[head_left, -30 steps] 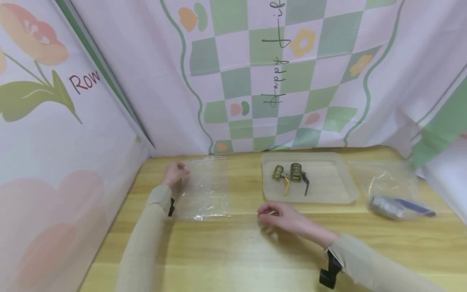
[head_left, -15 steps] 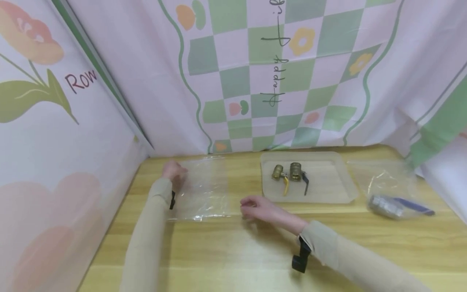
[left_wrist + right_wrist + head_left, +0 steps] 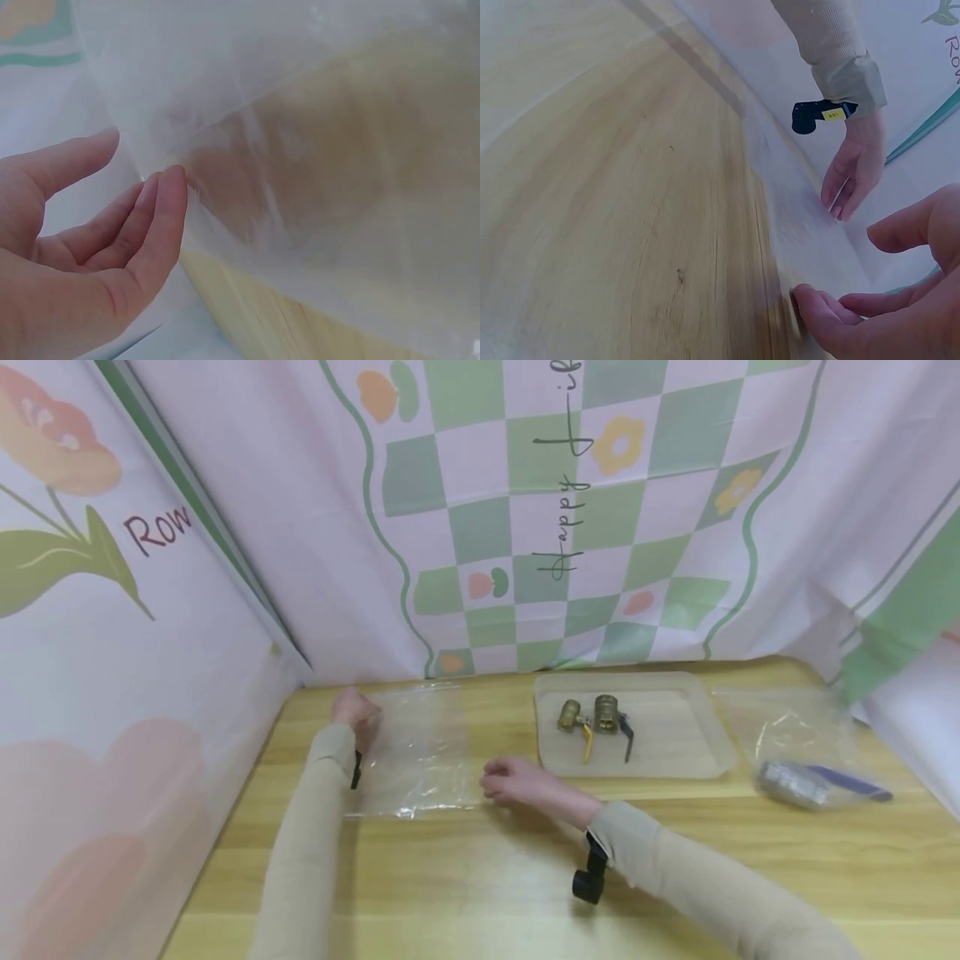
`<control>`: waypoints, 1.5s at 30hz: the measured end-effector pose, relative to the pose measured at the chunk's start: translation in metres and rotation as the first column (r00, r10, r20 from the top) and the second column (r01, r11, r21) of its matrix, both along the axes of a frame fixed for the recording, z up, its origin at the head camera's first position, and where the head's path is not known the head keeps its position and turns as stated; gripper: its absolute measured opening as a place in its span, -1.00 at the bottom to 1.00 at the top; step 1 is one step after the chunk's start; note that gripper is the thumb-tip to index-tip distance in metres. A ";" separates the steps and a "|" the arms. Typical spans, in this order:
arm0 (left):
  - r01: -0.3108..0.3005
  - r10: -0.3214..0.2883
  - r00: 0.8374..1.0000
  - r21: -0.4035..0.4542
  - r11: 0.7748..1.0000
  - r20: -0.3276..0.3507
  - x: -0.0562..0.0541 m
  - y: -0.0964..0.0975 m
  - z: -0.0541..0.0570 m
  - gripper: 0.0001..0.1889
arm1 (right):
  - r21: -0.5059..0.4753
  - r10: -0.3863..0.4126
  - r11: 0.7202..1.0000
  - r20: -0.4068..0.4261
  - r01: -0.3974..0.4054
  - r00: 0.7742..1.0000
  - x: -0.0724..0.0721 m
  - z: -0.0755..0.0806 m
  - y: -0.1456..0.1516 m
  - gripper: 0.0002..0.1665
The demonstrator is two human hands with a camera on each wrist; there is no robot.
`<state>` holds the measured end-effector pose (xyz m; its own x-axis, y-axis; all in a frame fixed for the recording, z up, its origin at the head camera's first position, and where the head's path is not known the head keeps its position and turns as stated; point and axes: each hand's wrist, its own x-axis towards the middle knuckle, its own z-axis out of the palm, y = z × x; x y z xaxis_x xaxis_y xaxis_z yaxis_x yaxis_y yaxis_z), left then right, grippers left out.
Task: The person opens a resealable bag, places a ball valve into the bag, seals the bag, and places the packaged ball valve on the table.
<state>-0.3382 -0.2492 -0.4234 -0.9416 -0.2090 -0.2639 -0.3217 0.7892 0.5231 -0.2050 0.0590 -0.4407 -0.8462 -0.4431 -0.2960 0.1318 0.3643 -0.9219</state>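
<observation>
A clear plastic bag [image 3: 416, 756] lies flat on the wooden table, left of centre. At its upper left edge is my left hand [image 3: 352, 707]. In the left wrist view that hand's fingertips [image 3: 174, 180] meet the edge of the film, while the thumb stands apart from them. My right hand [image 3: 528, 789] hovers near the bag's lower right side, with its loosely bent fingers pointing left. The right wrist view shows this right hand [image 3: 900, 300] with a gap between thumb and fingers and nothing held.
Behind my right hand is a pale shallow tray [image 3: 678, 727] with two brass ball valves, one with a yellow lever [image 3: 570, 716], one with a dark lever [image 3: 607, 714]. Farther right, another clear bag [image 3: 802, 727] contains a silvery metal piece [image 3: 793, 785] and a blue strip [image 3: 851, 783]. A printed curtain [image 3: 480, 635] hangs behind.
My right hand has moved left from below the tray toward the flat bag's right side. The left hand stays at the bag's left edge, with only a slight shift.
</observation>
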 end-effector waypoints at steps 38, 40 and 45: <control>-0.009 -0.044 0.991 0.386 0.923 0.129 0.009 -0.001 0.003 -0.74 | -0.188 0.044 0.982 0.154 -0.014 0.987 -0.009 0.000 -0.017 -0.21; 0.025 -0.089 0.986 0.405 0.914 0.140 0.011 0.000 0.003 -0.72 | -0.195 0.045 0.981 0.163 -0.013 0.986 -0.009 -0.001 -0.017 -0.19; 0.090 -0.167 0.975 0.434 0.897 0.143 0.015 0.001 0.001 -0.68 | -0.207 0.017 0.978 0.191 0.023 0.981 -0.010 -0.004 -0.019 -0.21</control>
